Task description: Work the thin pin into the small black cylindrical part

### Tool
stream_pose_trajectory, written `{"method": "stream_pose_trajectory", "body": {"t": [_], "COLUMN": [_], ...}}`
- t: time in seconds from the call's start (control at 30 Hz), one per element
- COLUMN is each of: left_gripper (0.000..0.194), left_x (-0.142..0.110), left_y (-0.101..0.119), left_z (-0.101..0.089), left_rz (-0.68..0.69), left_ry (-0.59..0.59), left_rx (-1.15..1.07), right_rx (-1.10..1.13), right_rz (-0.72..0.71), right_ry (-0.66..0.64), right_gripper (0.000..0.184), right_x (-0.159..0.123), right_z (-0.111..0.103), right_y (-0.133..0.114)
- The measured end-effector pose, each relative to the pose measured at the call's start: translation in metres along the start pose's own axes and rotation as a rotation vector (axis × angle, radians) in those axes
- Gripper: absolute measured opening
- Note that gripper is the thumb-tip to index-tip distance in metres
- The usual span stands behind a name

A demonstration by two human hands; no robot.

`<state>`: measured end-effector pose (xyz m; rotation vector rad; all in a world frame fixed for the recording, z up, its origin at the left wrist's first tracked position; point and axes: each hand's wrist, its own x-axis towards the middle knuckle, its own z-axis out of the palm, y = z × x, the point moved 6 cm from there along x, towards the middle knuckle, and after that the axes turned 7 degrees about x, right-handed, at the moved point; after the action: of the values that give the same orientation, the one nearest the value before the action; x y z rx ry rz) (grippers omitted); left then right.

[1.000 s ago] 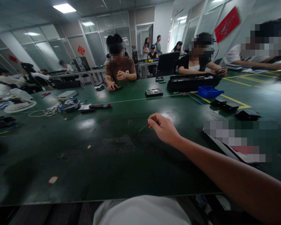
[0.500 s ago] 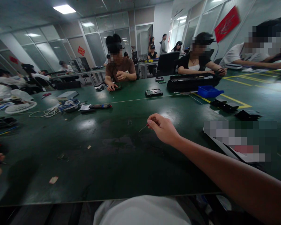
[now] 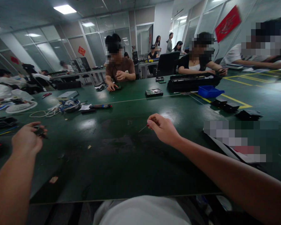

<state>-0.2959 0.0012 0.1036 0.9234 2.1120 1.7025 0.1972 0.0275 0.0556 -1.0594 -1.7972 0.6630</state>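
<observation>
My right hand [image 3: 162, 128] is closed above the middle of the table, its fingers pinching a thin metal rod [image 3: 143, 128]. A bit of red shows where the rod enters the fingers; the rest of it is hidden in the hand. The rod's free end points left and down. Over the left side of the table is my left hand [image 3: 28, 139], its fingers curled around a small dark tool [image 3: 40, 131]. A dark pointed tip sticks out on its right; blur hides what kind of tool it is.
Small paper scraps [image 3: 53, 180] lie on the green table [image 3: 103, 175]. Beyond are a pen-like tool [image 3: 101, 106], a hard drive [image 3: 154, 92], a blue tray [image 3: 210, 91] and black parts [image 3: 224, 105]. A pale board [image 3: 224, 140] lies at right. Several people sit around.
My left hand has come in from the left edge, moving right and up over the table with the dark tool. My right hand has stayed in place with the rod.
</observation>
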Motion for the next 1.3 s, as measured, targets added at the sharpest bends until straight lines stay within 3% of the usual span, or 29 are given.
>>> {"method": "stream_pose_trajectory", "body": {"t": [0.07,0.13,0.27,0.4,0.53,0.67,0.8,1.03,1.2,1.3], "left_gripper": [0.026,0.032,0.033,0.039,0.035,0.036,0.042,0.043,0.058,0.043], "left_x": [-0.006,-0.022,-0.074,-0.135,-0.187,-0.207,-0.204,-0.203,-0.208,-0.206], "left_y": [0.000,0.013,0.042,0.062,0.060,0.033,0.010,0.010,0.010,0.009], "left_z": [0.027,0.060,0.128,0.177,0.209,0.228,0.235,0.226,0.224,0.226], "left_rz": [-0.067,-0.023,0.049,0.103,0.288,0.492,0.576,0.540,0.668,0.715], "left_ry": [-0.079,-0.192,-0.503,-0.761,-0.949,-0.960,-0.951,-0.996,-0.969,-0.931], "left_rx": [-0.151,-0.254,-0.364,-0.314,-0.035,0.194,0.286,0.253,0.269,0.290], "right_rx": [-0.001,-0.006,-0.011,-0.006,-0.051,-0.096,-0.097,-0.108,-0.005,0.077], "right_rz": [-0.001,-0.003,-0.007,0.000,0.003,0.003,0.010,-0.025,-0.068,-0.079], "right_ry": [-0.002,-0.004,0.001,0.003,-0.024,-0.031,-0.040,-0.038,0.020,0.050], "right_gripper": [0.012,0.012,0.012,0.014,0.018,0.020,0.022,0.021,0.018,0.024], "right_x": [0.000,-0.001,-0.001,-0.001,-0.001,-0.002,-0.003,-0.005,-0.007,-0.009], "right_z": [0.000,0.000,-0.001,-0.002,0.000,0.001,0.002,0.000,-0.004,-0.006], "right_y": [0.000,0.000,0.000,-0.001,-0.002,-0.003,-0.002,-0.006,-0.007,-0.007]}}
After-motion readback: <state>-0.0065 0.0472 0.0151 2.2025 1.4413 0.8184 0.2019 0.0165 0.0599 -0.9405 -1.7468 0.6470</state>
